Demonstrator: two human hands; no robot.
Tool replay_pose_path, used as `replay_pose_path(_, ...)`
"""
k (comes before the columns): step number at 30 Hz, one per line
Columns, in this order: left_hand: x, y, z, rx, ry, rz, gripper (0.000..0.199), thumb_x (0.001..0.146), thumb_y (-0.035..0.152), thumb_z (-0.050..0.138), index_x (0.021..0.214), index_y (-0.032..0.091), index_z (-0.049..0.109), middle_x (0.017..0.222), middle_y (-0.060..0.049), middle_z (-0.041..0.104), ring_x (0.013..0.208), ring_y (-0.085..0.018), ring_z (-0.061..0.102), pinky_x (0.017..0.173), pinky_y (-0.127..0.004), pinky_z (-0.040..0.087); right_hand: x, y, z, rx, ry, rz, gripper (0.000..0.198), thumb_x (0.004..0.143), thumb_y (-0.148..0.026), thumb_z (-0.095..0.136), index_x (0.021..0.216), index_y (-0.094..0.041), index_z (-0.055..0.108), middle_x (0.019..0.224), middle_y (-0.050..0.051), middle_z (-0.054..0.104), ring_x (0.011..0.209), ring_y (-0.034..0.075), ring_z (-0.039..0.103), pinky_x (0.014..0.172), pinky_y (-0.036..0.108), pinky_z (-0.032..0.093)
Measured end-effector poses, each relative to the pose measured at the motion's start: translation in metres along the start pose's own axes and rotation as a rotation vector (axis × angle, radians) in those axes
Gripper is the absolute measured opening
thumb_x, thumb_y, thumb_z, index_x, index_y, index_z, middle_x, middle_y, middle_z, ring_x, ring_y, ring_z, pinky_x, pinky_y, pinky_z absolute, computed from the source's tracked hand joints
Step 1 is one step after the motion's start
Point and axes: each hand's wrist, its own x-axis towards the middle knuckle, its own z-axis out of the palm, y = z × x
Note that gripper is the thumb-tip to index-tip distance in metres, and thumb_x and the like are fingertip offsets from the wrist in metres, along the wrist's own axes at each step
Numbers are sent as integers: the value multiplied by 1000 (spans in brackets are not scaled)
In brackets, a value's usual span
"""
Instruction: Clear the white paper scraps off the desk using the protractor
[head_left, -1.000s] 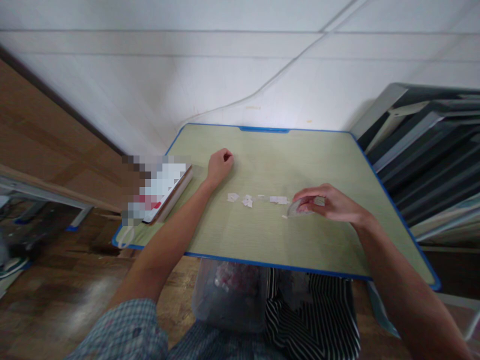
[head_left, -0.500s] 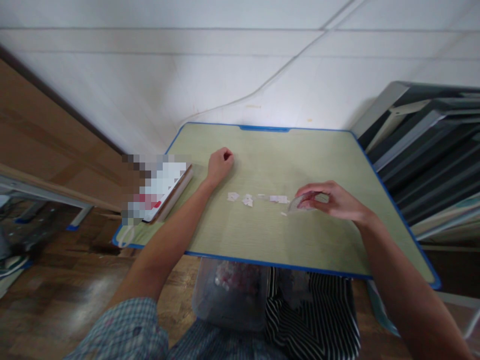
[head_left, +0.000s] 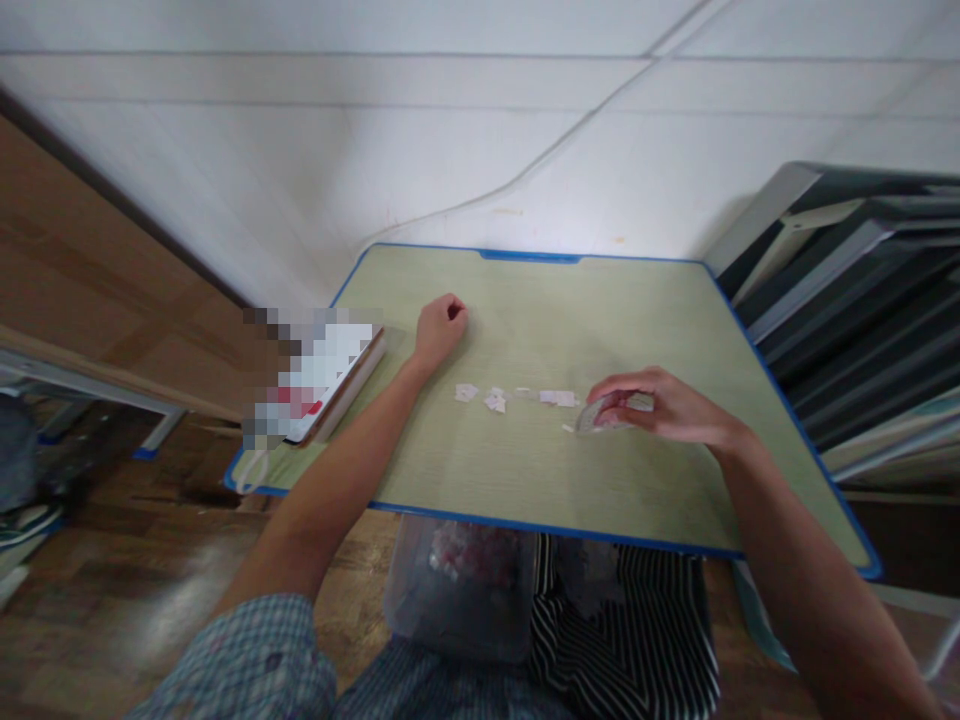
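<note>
My left hand (head_left: 441, 332) rests on the tabletop left of centre, its fingers curled into a loose fist with nothing showing in them. On the right, my right hand (head_left: 654, 402) pinches a small clear plastic piece (head_left: 594, 414) between thumb and fingers. This piece has a curved edge with greyish and reddish marks; its exact kind is too blurred to tell. It is held low over the table, close to a flat whitish paper strip (head_left: 556, 398). Farther left lie small clusters of pale paper scraps (head_left: 495, 401), (head_left: 466, 392). A tiny sliver (head_left: 568, 428) lies beside the plastic piece.
The pale green table (head_left: 525, 470) has a blue rim. At its left edge lies a partly blurred white box (head_left: 337, 365) with a strap. Below the front edge are a translucent bin (head_left: 457, 620) and striped cloth (head_left: 630, 620). Dark folded panels (head_left: 862, 270) lean at right.
My right hand has lowered slightly, and the clear piece now lies flatter and a little nearer the table. The left hand has stayed still.
</note>
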Motion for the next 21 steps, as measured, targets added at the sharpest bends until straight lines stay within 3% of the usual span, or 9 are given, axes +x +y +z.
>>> replay_pose_path(21,0,-1,1,-12,2,19,13,70,20,42,65,17,53,68,-2,60,67,-13,51,68,-26,40,0,-3,1,-73,65,-72,19,79,-24,53,92,-14,63,78,6,69,71,15,65,65,27,49)
